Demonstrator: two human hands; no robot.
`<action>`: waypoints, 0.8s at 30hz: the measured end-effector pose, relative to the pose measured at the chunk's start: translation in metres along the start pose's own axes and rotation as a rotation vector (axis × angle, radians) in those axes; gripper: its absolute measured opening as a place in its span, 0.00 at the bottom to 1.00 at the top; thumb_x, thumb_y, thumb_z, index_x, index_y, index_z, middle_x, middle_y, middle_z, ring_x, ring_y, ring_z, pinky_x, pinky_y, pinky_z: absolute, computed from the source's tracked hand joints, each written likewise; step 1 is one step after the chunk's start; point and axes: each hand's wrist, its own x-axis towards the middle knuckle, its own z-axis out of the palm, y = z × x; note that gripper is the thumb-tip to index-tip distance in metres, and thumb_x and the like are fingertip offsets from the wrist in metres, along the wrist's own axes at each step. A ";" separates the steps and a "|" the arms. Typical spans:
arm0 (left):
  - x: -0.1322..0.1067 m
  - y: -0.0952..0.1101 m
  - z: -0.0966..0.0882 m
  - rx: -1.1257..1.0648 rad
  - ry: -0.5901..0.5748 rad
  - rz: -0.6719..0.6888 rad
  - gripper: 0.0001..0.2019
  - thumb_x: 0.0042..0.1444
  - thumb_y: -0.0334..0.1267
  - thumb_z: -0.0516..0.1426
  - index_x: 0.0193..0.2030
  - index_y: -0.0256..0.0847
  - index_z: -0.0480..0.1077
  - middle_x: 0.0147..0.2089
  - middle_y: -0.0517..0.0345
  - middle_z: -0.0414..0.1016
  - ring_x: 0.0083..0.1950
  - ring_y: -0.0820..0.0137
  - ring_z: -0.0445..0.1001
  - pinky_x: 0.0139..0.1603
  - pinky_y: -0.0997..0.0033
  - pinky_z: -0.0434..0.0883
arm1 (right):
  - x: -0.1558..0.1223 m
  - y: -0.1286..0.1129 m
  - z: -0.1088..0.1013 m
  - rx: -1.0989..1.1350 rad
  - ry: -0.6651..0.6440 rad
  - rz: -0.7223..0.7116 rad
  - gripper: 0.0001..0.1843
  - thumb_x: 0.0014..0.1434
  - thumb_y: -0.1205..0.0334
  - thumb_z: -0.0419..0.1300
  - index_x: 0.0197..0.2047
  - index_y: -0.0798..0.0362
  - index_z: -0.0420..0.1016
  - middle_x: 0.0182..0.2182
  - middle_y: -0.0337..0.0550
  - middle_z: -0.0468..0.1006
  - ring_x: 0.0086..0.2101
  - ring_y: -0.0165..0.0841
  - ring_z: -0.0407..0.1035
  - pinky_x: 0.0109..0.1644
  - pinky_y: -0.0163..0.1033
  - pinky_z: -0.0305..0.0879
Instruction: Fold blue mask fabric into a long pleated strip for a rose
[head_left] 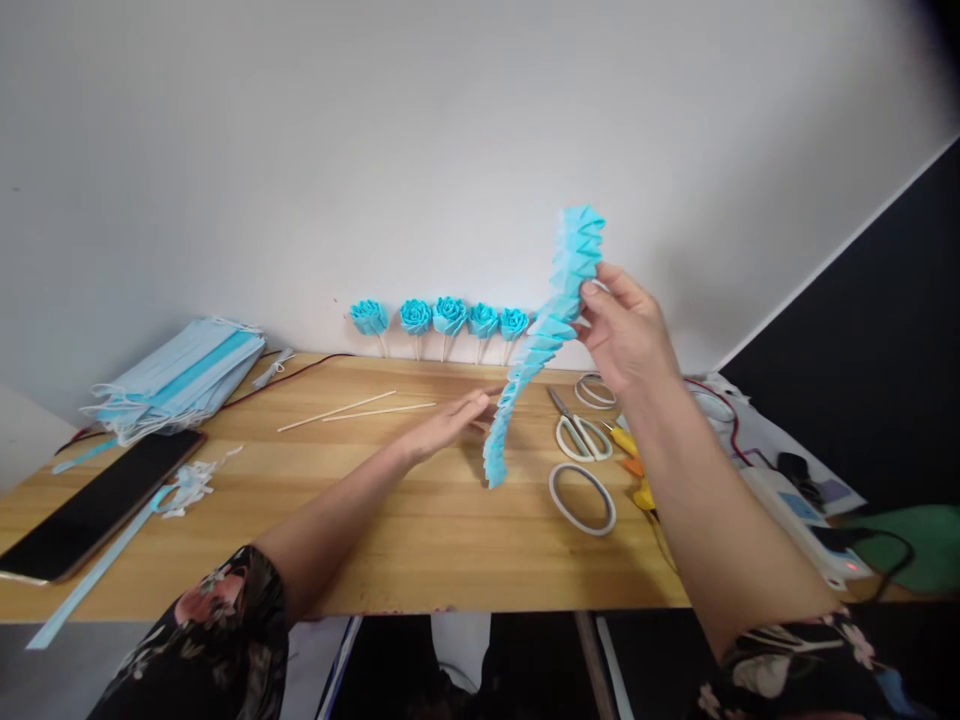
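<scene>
My right hand (630, 325) pinches a long pleated blue strip (551, 335) near its upper part, holding it up above the table. The strip is folded in zigzag points and curves down to the left, its lower end hanging over the wood. Beside that lower part is my left hand (452, 422), fingers stretched out and thumb up. Its fingertips are close to the strip; whether they touch it I cannot tell. Several blue rosette flowers (450, 316) on thin sticks lean against the wall behind.
Blue face masks (187, 370) are stacked at left, near a dark phone (97, 505) and cut scraps (189, 485). Two thin sticks (337, 410) lie mid-table. Scissors (581, 435), a tape roll (581, 498), a yellow-handled tool (624, 440) and a power strip (802, 520) are at right.
</scene>
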 end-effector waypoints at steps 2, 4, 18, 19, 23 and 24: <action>-0.008 0.011 0.016 -0.052 -0.176 -0.037 0.40 0.58 0.68 0.52 0.70 0.44 0.61 0.62 0.39 0.73 0.60 0.55 0.73 0.57 0.58 0.69 | -0.004 -0.023 -0.007 -0.021 -0.012 -0.045 0.18 0.54 0.52 0.69 0.48 0.43 0.79 0.40 0.38 0.80 0.35 0.29 0.72 0.36 0.38 0.67; -0.019 0.025 0.032 -0.112 -0.345 -0.056 0.41 0.58 0.69 0.51 0.71 0.46 0.57 0.63 0.38 0.72 0.59 0.54 0.74 0.55 0.58 0.69 | -0.006 -0.044 -0.013 -0.008 -0.022 -0.083 0.16 0.55 0.55 0.68 0.48 0.44 0.79 0.40 0.38 0.80 0.34 0.27 0.71 0.35 0.37 0.64; -0.089 0.028 0.031 0.529 -0.259 -0.053 0.30 0.67 0.59 0.47 0.67 0.44 0.67 0.68 0.46 0.68 0.68 0.55 0.67 0.70 0.55 0.59 | -0.021 0.115 0.033 -0.009 -0.046 0.277 0.29 0.40 0.47 0.71 0.46 0.50 0.80 0.30 0.37 0.79 0.28 0.29 0.70 0.31 0.35 0.66; -0.091 0.027 0.025 0.563 -0.207 -0.020 0.28 0.68 0.58 0.47 0.63 0.43 0.71 0.65 0.47 0.72 0.65 0.56 0.70 0.67 0.57 0.62 | -0.022 0.124 0.036 -0.010 -0.053 0.279 0.30 0.41 0.47 0.70 0.47 0.50 0.80 0.30 0.37 0.79 0.29 0.29 0.70 0.31 0.35 0.67; -0.092 0.015 0.002 0.524 -0.062 0.013 0.25 0.67 0.57 0.48 0.51 0.43 0.78 0.51 0.50 0.81 0.51 0.60 0.78 0.54 0.64 0.70 | -0.018 0.139 0.041 -0.018 -0.063 0.254 0.30 0.45 0.46 0.67 0.51 0.50 0.80 0.34 0.39 0.80 0.31 0.30 0.71 0.34 0.36 0.68; -0.091 0.012 -0.001 0.505 -0.043 0.011 0.25 0.67 0.57 0.49 0.50 0.43 0.79 0.49 0.51 0.82 0.49 0.61 0.78 0.52 0.65 0.71 | -0.016 0.141 0.041 -0.025 -0.062 0.249 0.30 0.45 0.46 0.67 0.51 0.50 0.80 0.35 0.39 0.81 0.32 0.30 0.71 0.35 0.36 0.69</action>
